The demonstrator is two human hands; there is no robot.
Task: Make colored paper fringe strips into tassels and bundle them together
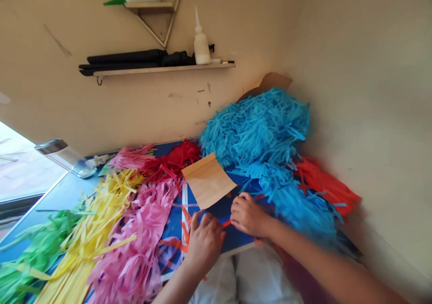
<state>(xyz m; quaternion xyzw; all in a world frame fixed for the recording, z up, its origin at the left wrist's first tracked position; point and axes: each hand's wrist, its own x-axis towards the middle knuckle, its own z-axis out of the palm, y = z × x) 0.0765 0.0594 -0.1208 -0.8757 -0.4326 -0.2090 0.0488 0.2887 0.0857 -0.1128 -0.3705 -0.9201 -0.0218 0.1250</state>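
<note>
Beige walls corner the blue tabletop (57,196), where green paper shreds (33,250), yellow paper shreds (91,223) and pink paper shreds (141,241) lie side by side, colours kept apart. My left hand (205,241) rests curled near the flat brown paper bag (207,180); whether it grips anything I cannot tell. My right hand (248,214) pinches a thin red paper strip (227,223) low against the table, beside the blue paper shreds (256,128).

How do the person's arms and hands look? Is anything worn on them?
Both are bare. The left hand and the right hand carry no gloves; no ring, watch or bracelet shows, though the picture is blurred. No sleeve covers either forearm in view.
</note>
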